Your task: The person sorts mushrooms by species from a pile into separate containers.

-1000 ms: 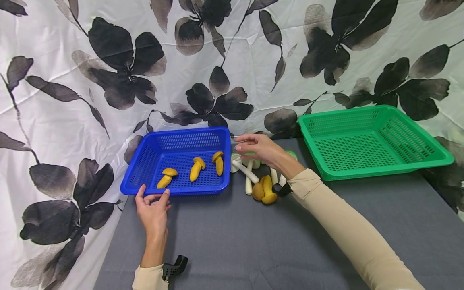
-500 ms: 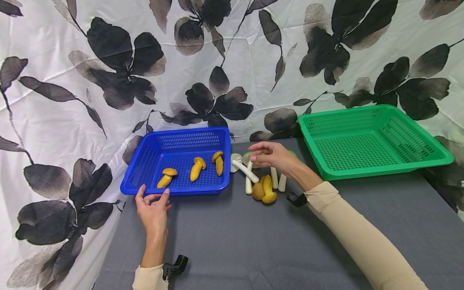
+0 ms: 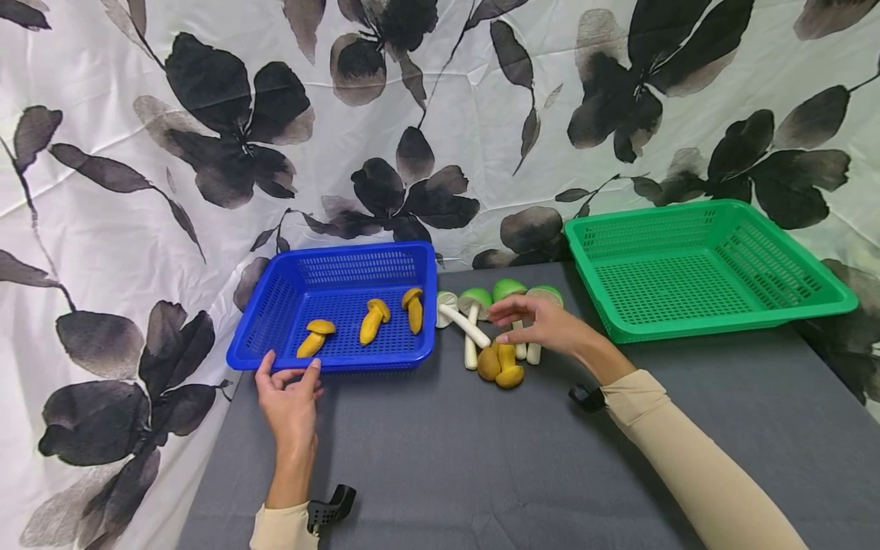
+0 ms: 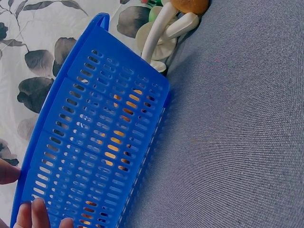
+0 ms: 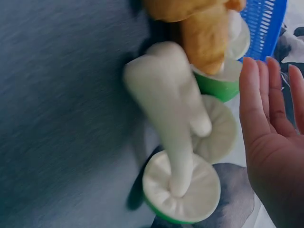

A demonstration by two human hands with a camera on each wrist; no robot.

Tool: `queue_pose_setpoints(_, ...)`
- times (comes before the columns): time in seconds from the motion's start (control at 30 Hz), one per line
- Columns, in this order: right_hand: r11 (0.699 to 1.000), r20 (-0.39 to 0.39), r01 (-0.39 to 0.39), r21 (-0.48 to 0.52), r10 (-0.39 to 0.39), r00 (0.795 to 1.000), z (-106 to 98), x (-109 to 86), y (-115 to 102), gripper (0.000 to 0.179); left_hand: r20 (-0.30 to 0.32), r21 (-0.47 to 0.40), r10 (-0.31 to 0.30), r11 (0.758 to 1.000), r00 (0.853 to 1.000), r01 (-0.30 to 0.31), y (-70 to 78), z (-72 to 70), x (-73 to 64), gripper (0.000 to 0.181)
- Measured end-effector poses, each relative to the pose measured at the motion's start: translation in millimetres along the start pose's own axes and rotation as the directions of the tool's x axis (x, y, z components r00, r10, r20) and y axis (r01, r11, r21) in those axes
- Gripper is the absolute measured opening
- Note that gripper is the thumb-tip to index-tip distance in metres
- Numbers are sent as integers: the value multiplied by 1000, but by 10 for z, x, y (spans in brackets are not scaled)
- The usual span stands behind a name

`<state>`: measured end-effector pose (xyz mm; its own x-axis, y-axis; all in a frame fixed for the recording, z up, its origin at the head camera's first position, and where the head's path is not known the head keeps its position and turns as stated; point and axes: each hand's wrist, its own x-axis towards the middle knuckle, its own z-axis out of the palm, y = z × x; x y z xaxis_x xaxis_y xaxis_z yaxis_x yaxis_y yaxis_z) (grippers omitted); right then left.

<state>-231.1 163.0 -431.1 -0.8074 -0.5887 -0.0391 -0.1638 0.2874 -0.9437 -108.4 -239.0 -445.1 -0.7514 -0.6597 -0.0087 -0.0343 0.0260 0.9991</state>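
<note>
The left hand [image 3: 290,397] grips the front rim of the blue basket [image 3: 357,266] near its left corner; in the left wrist view some of its fingertips press the slotted outer wall. Three yellow mushrooms lie inside the blue basket: the left one [image 3: 316,338] close to the front wall, the middle one [image 3: 373,321] on the slotted floor, and the right one [image 3: 413,309] near the right wall.

The right hand [image 3: 546,325] hangs to the right of the blue basket over a group of mushrooms, its fingers loosely extended and the thumb apart from them. The right wrist view shows those fingers fairly straight, pointing toward the blue basket.

Just right of the blue basket lie four green-capped mushrooms [image 3: 509,289] with white stems; the one nearest the basket [image 3: 447,309] turns its pale underside outward, its stem crossing a neighbour's. In front of these, also right of the blue basket, two yellow mushrooms [image 3: 509,374] lie side by side.

A green basket [image 3: 646,233] stands well to the right of the blue basket, beyond the group. A gray tabletop [image 3: 440,458] carries everything, and a floral cloth [image 3: 481,114] hangs behind the blue basket. Both arms wear beige sleeves [image 3: 687,451].
</note>
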Motion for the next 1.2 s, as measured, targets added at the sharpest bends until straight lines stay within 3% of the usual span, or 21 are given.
queue_pose_setpoints(0.27, 1000, 104, -9, -12, 11, 995, 56, -169, 157, 66, -7, 28, 12, 1000, 1000, -12, -20, -5, -15, 81)
queue_pose_setpoints(0.43, 990, 99, 39, -133, -26, 995, 109, -244, 163, 66, -3, 13, 3, 1000, 1000, -3, -21, -2, -11, 82)
queue_pose_setpoints(0.53, 966, 82, 71, -248, -52, 995, 125, -277, 157, 63, -6, 7, 2, 1000, 1000, -2, -20, 1, -16, 82)
queue_pose_setpoints(0.67, 903, 82, 132, -409, -108, 991, 135, -311, 155, 56, -4, 6, 9, 1000, 1000, -9, -21, 4, -22, 82)
queue_pose_setpoints(0.77, 871, 111, 159, -464, -121, 986, 143, -323, 157, 50, 2, 1, 11, 1000, 1000, -11, -17, -1, -24, 82)
queue_pose_setpoints(1.0, 890, 190, 161, -427, -86, 978, 171, -343, 170, 44, 1, -7, 5, 1000, 1000, -5, -19, -5, -18, 83)
queue_pose_setpoints(1.2, 895, 240, 143, -422, -42, 970, 174, -376, 185, 50, 5, -5, 11, 1000, 1000, -11, -21, -6, -21, 82)
